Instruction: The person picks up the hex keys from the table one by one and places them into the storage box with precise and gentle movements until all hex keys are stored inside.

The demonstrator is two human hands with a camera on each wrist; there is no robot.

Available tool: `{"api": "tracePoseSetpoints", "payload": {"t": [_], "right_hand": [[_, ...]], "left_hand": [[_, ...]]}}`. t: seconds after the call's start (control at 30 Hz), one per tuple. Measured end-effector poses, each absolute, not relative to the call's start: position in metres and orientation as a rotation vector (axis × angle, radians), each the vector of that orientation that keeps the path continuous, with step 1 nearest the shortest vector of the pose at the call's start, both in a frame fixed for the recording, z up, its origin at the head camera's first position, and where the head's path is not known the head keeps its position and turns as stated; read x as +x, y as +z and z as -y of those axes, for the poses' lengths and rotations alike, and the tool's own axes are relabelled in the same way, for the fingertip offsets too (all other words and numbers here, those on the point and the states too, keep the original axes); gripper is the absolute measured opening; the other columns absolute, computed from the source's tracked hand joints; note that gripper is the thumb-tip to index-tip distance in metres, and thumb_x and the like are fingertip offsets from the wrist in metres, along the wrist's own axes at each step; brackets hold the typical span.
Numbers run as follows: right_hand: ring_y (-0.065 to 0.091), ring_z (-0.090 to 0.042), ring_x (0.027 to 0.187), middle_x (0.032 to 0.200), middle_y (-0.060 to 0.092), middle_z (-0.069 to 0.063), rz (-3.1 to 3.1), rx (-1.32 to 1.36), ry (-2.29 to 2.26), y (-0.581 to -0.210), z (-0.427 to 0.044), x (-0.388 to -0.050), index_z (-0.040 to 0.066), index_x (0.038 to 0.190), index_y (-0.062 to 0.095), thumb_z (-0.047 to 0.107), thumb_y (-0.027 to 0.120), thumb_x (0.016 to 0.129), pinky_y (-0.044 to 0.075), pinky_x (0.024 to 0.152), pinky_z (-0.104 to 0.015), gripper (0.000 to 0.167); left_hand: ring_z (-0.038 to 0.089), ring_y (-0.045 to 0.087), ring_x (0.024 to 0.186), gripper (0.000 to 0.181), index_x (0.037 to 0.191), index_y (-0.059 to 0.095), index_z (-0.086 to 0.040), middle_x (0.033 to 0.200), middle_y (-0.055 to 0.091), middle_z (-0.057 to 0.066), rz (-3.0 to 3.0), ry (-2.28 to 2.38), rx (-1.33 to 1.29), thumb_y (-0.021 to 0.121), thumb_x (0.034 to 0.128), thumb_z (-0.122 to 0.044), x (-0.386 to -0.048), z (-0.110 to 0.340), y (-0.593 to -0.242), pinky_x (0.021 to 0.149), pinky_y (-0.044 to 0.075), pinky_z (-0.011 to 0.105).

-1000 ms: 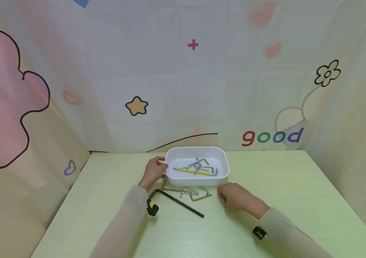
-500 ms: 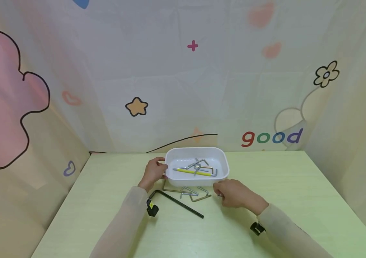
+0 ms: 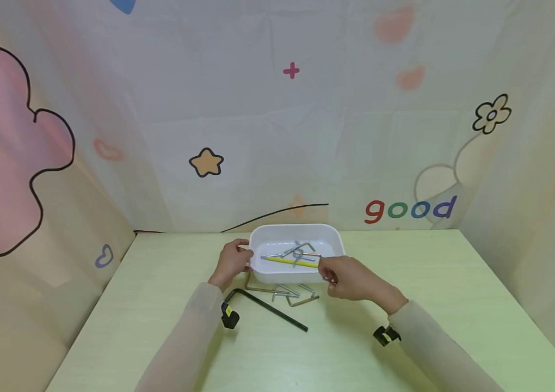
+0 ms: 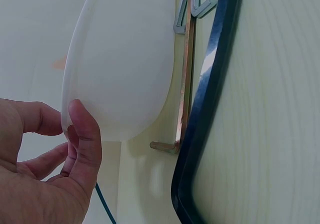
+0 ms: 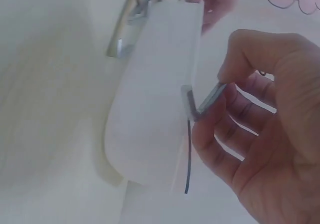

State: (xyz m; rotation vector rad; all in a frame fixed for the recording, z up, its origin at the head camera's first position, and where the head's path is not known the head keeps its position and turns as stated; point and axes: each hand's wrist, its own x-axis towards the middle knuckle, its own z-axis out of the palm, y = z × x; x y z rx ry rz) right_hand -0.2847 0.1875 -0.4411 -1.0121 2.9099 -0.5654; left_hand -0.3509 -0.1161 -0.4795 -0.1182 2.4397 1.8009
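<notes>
The left hand (image 3: pixel 230 263) pinches the left end of a white tray (image 3: pixel 282 276); in the left wrist view its thumb and fingers (image 4: pixel 86 144) lie on the tray's rim. At the tray's front right corner, the right hand (image 3: pixel 351 277) is raised. A small silver hex key (image 5: pixel 207 102) is pinched between its thumb and fingers in the right wrist view. Inside the tray lie a yellow hex key (image 3: pixel 287 262) and several metal ones (image 3: pixel 309 253). In front of the tray, bent keys (image 3: pixel 302 302) rest on the table.
A long black hex key (image 3: pixel 272 311) lies on the table (image 3: pixel 405 272) nearest the person, beside the left wrist. Behind the table hangs a printed cloth (image 3: pixel 238 109), with more of it at both sides.
The right hand has moved up and left, from the table right of the loose keys to the tray's front right corner. The left hand stays at the tray's end.
</notes>
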Motion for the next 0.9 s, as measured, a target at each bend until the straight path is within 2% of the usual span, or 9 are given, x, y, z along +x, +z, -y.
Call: {"api": "tracePoseSetpoints", "payload": {"t": [0.27, 0.53, 0.77, 0.9], "right_hand": [[0.051, -0.011, 0.078, 0.078, 0.053, 0.008, -2.890, -0.961, -0.748, -0.424, -0.180, -0.297, 0.018, 0.088, 0.054, 0.006, 0.069, 0.076, 0.040, 0.062, -0.020, 0.023], [0.051, -0.015, 0.075, 0.076, 0.053, 0.003, -2.878, -0.944, -0.894, -0.407, -0.174, -0.317, 0.011, 0.089, 0.056, 0.003, 0.067, 0.076, 0.040, 0.062, -0.023, 0.019], [0.052, -0.017, 0.080, 0.080, 0.054, 0.000, -2.825, -0.834, -1.020, -0.404, -0.171, -0.340, 0.013, 0.093, 0.055, 0.004, 0.069, 0.080, 0.044, 0.068, -0.027, 0.022], [0.051, -0.018, 0.080, 0.081, 0.054, -0.002, -2.835, -0.806, -1.017, -0.402, -0.167, -0.351, 0.012, 0.092, 0.055, 0.005, 0.070, 0.080, 0.044, 0.068, -0.027, 0.021]], "left_hand": [[0.023, 0.065, 0.081, 0.044, 0.135, 0.053, -0.002, 0.103, 0.060, 0.016, -2.424, 1.804, -0.116, 0.057, 0.0914, -0.011, -0.351, 0.118, -0.482, 0.060, 0.062, 0.027], [0.023, 0.066, 0.076, 0.044, 0.134, 0.053, -0.002, 0.100, 0.059, 0.015, -2.438, 1.804, -0.111, 0.057, 0.0906, -0.010, -0.353, 0.118, -0.481, 0.063, 0.063, 0.031], [0.023, 0.066, 0.078, 0.044, 0.134, 0.053, -0.001, 0.100, 0.059, 0.015, -2.428, 1.805, -0.102, 0.057, 0.0915, -0.010, -0.353, 0.118, -0.483, 0.060, 0.062, 0.027], [0.023, 0.067, 0.078, 0.045, 0.135, 0.053, -0.001, 0.102, 0.060, 0.017, -2.417, 1.814, -0.103, 0.057, 0.0911, -0.009, -0.353, 0.118, -0.482, 0.059, 0.061, 0.026]]}}
